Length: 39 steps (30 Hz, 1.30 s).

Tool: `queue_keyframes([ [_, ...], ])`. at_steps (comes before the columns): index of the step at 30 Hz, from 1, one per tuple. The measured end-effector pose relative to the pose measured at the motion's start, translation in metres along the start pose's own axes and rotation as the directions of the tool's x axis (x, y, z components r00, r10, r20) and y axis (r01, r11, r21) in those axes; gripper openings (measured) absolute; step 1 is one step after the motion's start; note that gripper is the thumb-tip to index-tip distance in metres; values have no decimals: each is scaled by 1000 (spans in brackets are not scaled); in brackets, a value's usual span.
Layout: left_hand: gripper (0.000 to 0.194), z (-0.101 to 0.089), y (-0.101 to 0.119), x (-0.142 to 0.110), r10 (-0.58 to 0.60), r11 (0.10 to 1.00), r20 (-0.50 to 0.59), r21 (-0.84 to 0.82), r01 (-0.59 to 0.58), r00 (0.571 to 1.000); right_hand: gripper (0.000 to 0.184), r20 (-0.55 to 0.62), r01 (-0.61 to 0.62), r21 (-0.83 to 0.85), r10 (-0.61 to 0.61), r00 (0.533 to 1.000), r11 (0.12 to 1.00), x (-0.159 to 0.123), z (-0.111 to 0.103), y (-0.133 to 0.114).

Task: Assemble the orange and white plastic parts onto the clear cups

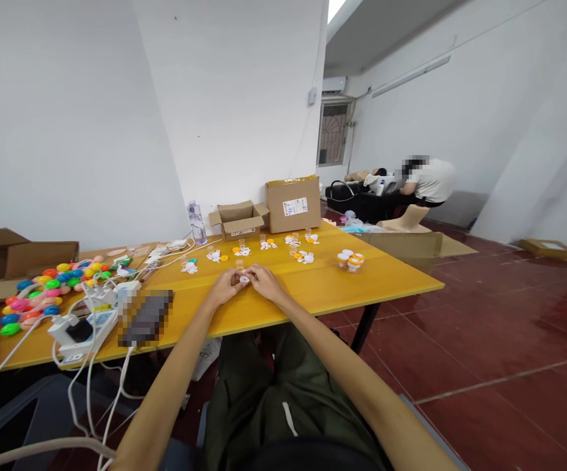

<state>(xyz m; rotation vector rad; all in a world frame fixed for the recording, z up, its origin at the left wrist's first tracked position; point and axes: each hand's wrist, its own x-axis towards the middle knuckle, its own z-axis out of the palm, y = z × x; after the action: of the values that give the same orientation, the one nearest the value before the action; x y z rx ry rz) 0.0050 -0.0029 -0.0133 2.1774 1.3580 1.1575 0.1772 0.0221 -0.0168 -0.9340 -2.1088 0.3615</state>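
Bare forearms (165, 400), small white piece (244, 279)

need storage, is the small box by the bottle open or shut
Open: the small box has its flaps spread outward.

white walls (244, 131) upper left and right; bright light (335, 8) top centre; air conditioner (334, 84) above barred window (333, 134), right of upper centre; yellow table (391, 281) mid-frame; red tiled floor (484, 333) lower right.
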Motion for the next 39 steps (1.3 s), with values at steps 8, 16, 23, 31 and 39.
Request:
queue_keyframes([
  [8,20,-2,0,2,21,994,-23,-106,-23,1000,14,-7,-45,235,48,999,971,3,3,5],
  [16,26,0,-3,4,40,994,-43,-99,-44,998,4,-32,-131,518,172,985,845,9,8,10],
  [23,23,2,-5,0,59,998,-22,12,-58,998,6,-249,-79,465,216,944,882,6,8,14],
  [31,6,1,0,-1,123,988,67,85,-128,990,15,-293,-298,187,343,892,936,9,11,23],
  [39,11,-1,1,0,122,983,87,124,-133,989,14,-247,-328,19,322,914,945,11,7,19],
])
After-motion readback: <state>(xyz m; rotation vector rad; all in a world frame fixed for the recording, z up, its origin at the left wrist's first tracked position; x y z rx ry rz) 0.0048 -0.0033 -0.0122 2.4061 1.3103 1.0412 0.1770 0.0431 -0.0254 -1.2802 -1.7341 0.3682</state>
